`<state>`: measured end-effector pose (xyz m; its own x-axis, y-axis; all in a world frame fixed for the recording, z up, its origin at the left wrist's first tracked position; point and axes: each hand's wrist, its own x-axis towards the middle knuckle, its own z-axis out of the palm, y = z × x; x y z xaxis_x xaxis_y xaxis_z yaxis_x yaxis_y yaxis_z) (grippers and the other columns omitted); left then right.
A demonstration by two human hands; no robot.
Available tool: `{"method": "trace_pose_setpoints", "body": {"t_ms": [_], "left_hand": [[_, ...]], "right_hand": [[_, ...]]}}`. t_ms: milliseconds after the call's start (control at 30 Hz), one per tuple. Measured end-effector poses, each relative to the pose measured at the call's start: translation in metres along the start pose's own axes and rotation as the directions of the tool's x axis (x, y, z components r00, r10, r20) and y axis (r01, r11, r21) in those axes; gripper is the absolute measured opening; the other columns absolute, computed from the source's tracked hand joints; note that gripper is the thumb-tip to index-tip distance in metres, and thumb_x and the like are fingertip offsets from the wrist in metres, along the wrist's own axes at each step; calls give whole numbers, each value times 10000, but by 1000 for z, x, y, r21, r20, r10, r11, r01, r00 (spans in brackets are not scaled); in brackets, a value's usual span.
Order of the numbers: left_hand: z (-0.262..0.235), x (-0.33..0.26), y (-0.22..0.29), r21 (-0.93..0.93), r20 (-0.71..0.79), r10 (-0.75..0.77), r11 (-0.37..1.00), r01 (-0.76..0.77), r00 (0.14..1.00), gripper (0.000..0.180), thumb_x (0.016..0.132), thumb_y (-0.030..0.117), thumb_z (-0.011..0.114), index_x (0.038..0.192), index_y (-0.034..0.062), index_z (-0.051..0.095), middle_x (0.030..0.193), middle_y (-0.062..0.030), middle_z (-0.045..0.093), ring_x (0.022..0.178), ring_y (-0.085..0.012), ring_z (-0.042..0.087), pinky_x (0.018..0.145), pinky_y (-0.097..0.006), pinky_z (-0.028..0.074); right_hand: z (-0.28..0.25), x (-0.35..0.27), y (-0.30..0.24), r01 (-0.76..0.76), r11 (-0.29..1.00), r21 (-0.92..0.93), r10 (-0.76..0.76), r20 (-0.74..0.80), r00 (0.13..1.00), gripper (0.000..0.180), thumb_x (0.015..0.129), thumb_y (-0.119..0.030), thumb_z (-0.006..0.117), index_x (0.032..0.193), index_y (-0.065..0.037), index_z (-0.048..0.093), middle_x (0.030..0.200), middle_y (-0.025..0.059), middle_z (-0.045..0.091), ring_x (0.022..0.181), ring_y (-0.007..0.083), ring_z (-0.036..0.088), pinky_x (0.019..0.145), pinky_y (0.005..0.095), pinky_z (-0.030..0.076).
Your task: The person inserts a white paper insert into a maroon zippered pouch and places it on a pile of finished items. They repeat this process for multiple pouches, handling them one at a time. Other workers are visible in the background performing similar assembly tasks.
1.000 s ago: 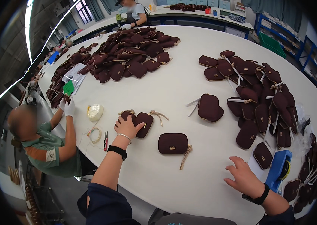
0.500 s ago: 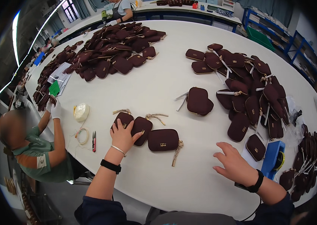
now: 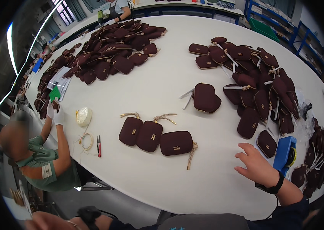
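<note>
Three dark maroon zip pouches lie side by side in front of me: a left pouch (image 3: 130, 132), a middle pouch (image 3: 149, 137) and a right pouch (image 3: 176, 143). Each has a beige cord tassel. My right hand (image 3: 258, 164) hovers over the table with its fingers apart and nothing in them. Nearest to it are a single pouch (image 3: 266, 144) and a blue tape dispenser (image 3: 283, 155). At the lower left edge, off the table, my left hand (image 3: 49, 222) is smeared and partly cut off, its fingers unclear. Two overlapping pouches (image 3: 205, 97) rest farther back.
Large pouch heaps lie at the far left (image 3: 112, 48) and right (image 3: 254, 74). Red-handled snips (image 3: 99, 146), a tape roll (image 3: 87, 142) and a cream spool (image 3: 83, 116) sit at left. A seated co-worker (image 3: 49, 153) in white gloves handles a pouch beside the table.
My left hand has left the pouches and swung down to the lower left, off the table. My right hand appears farther right, still open. The whole view has shifted slightly.
</note>
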<state>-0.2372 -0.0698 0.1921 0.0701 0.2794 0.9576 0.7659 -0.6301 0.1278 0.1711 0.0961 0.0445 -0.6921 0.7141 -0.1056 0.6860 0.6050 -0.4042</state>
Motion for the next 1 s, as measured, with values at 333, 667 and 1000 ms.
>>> {"method": "trace_pose_setpoints", "body": {"t_ms": [333, 667, 1000], "left_hand": [[143, -119, -71, 260, 712, -369, 929, 264, 597, 381, 659, 240, 866, 922, 37, 681, 889, -77, 642, 774, -215, 601, 620, -307, 466], [211, -156, -80, 311, 940, -288, 944, -111, 182, 1037, 627, 298, 871, 1446, -36, 330, 1305, -165, 506, 1209, -298, 490, 1034, -464, 352], [181, -170, 31, 235, 929, -270, 959, 158, 253, 1046, 598, 277, 873, 1440, -34, 337, 1253, -167, 518, 1131, -306, 512, 986, -435, 371]], "right_hand": [[13, -15, -13, 28, 999, 32, -28, 5, 1000, 379, 799, -170, 746, 1095, 23, 610, 1329, 258, 471, 1246, 404, 466, 1031, 420, 421], [22, -52, -3, -15, 998, 62, 14, 11, 1000, 372, 818, -181, 730, 1101, 23, 600, 1304, 251, 492, 1207, 392, 504, 1006, 413, 447], [63, -46, -6, -32, 974, 224, 17, 68, 998, 258, 842, -98, 664, 1068, 10, 601, 1128, 142, 610, 1079, 327, 577, 927, 403, 485]]}}
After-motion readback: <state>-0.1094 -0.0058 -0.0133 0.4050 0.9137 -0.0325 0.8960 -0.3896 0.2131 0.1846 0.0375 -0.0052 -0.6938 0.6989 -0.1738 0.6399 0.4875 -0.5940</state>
